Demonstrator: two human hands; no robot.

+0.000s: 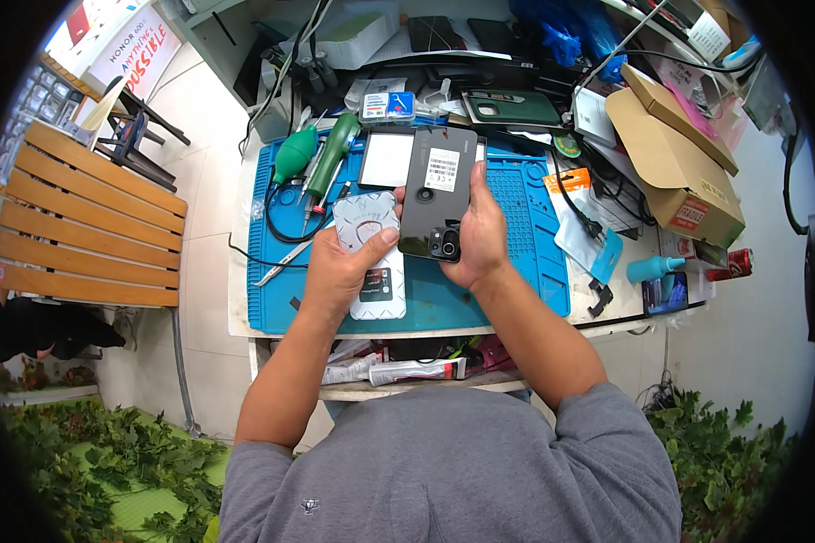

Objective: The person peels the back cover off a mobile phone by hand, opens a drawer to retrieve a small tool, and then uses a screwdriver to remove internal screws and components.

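My left hand (340,267) is closed on a flat white packet (378,303) with a grey pattern and a dark rectangle near its lower end, thumb across its face. In my right hand (482,226) is a dark grey smartphone (437,195), back side up, with a white label on it and its camera block at the lower end. The phone and the packet are side by side, and their edges nearly meet. Both are held above a blue repair mat (480,303). A shallow box with a white inside (388,156) lies behind the phone.
A green air blower (295,156), a green-handled screwdriver (337,149) and tweezers (281,262) lie on the mat's left. Cardboard boxes (675,163), cables, a light-blue bottle (654,269) and a red can (739,263) crowd the right. Below is an open drawer with tubes (417,371).
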